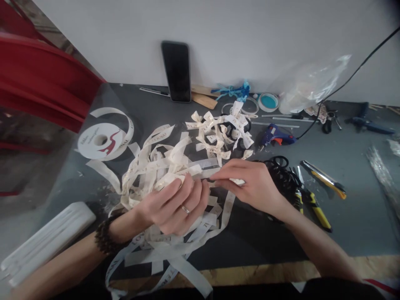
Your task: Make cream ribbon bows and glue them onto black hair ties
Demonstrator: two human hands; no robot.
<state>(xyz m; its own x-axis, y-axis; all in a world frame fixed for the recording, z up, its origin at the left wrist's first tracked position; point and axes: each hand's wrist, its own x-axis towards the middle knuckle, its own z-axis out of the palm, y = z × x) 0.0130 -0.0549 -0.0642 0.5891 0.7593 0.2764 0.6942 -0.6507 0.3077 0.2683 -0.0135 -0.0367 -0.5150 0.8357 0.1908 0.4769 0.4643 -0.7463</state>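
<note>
Both hands meet over a loose heap of cream printed ribbon [156, 166] on the dark table. My left hand [176, 204], with a ring and a beaded bracelet, is closed around a piece of ribbon [170, 180]. Fingers of my right hand [250, 183] pinch at the same piece from the right, and a short white end [237, 181] pokes out below them. Exactly how the ribbon runs between the fingertips is hidden. Just beyond the hands lies a cluster of ribbon bows [218, 129], some with black hair ties.
At left stand a ribbon spool [101, 141] and a white case [46, 237]. A phone [176, 71] leans on the wall. To the right are a blue glue gun [276, 135] with its cord, black hair ties [281, 175], yellow-handled scissors [315, 208] and a cutter knife [325, 179].
</note>
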